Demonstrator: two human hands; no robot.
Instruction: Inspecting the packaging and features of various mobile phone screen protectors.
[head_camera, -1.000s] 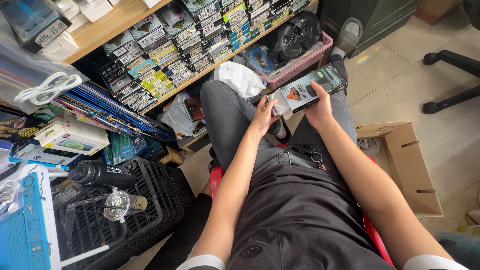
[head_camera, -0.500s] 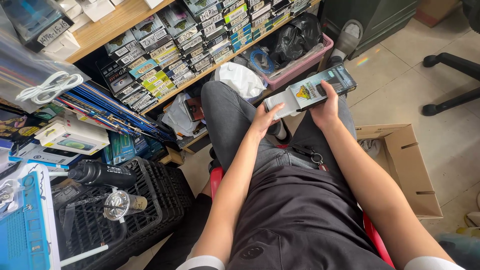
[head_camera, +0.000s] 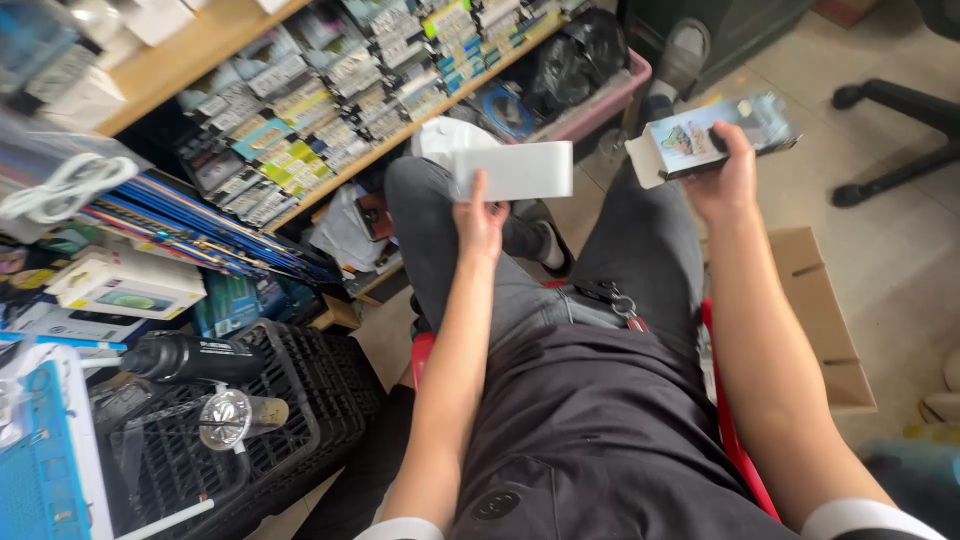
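Two things are in your hands, and both hang in the air above your knees. Around you, going by size: the tiled floor (head_camera: 900, 110) runs along the right; the wooden shelf (head_camera: 300, 100) crosses the top left, its front edge lined with rows of small labelled packets (head_camera: 330, 110); the black crate (head_camera: 290, 400) sits at the bottom left beside your leg; the cardboard box (head_camera: 820, 310) lies open on the floor to your right; the pink basket (head_camera: 620, 85) stands under the right end of the shelf.

On the near edge of the crate rest a black bottle (head_camera: 195, 358) and a clear cup (head_camera: 228, 418), close together.

Your left hand (head_camera: 480, 220) grips a plain white inner box (head_camera: 515, 170) by its lower edge, thumb on the front face, holding it level above your left knee. Your right hand (head_camera: 728, 178) is wrapped around a printed outer sleeve (head_camera: 705, 132), open end turned towards the white box. The two are well apart, with no contact between them. The sleeve is blurred, so its print cannot be made out.
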